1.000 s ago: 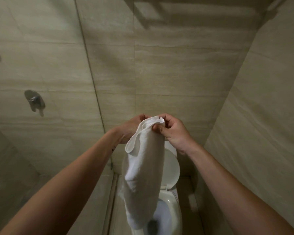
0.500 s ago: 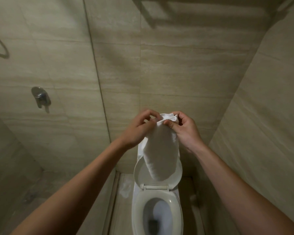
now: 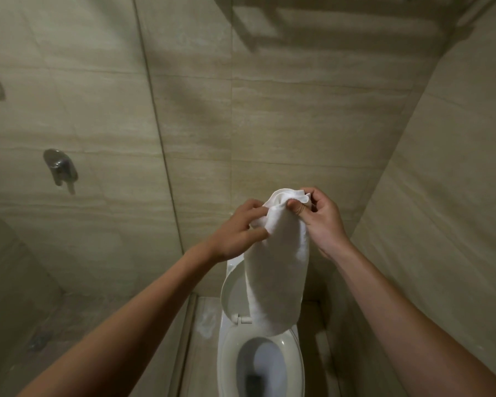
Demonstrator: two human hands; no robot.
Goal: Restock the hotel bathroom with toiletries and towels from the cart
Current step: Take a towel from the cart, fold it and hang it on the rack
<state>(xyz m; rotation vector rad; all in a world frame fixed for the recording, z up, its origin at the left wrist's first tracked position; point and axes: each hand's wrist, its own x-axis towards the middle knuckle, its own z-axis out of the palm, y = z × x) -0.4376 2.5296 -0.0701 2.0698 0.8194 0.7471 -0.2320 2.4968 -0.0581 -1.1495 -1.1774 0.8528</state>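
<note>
Open air in the middle of the frame is hemmed by the glass panel (image 3: 152, 138) left, tiled walls (image 3: 455, 196) behind and right, and the toilet (image 3: 226, 362) bottom centre.

No text, label, brand, number or sign can be read. White towel (image 3: 275, 262) at centre: plain. Toilet (image 3: 226, 356) at 6 o'clock: no legible mark. Shower valve (image 3: 59, 167) at 9 o'clock: nothing legible.

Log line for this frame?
white towel: hanging | left hand: grips its side | right hand: pinches top edge | toilet: lid raised
</note>
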